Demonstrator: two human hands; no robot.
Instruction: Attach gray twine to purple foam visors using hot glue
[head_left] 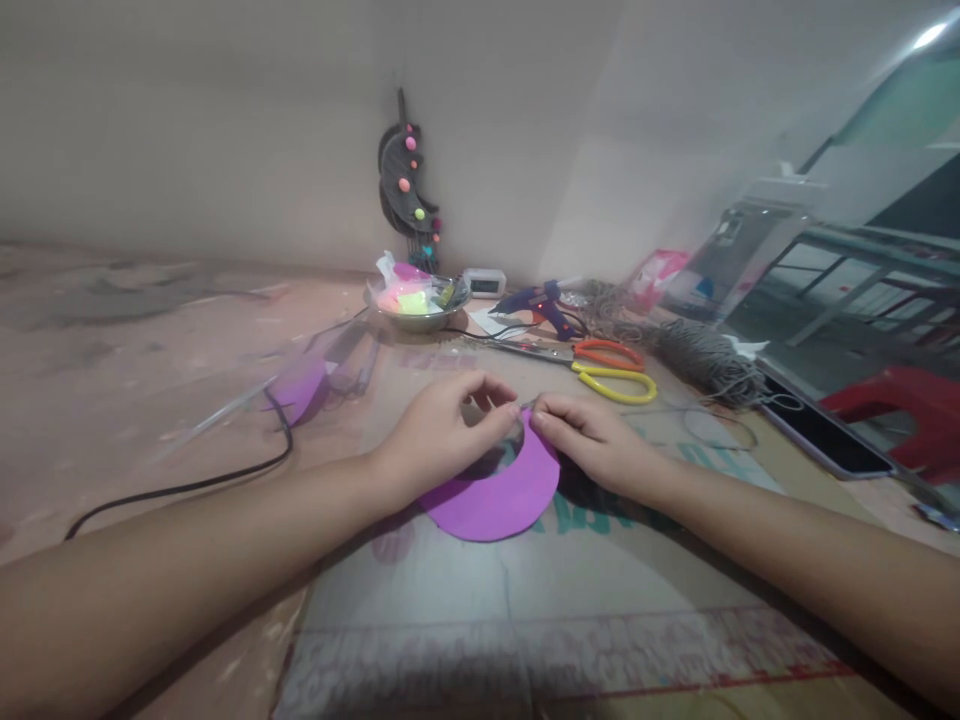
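A purple crescent-shaped cutout, seemingly foam or paper, is held just over the cardboard sheet. At its upper right tip, the thumb and fingers of my right hand are closed on it. My left hand reaches over the inner curve with bent fingers, its thumb tip close to the same tip. Whether the left fingers pinch anything is hidden. Beyond my hands lie scissors with one orange and one yellow handle.
A blue glue gun with a lit red light rests behind the scissors. A bowl holds colourful scraps. Grey yarn and a phone are at right; a purple scrap and black cable at left. A decorated crescent hangs behind.
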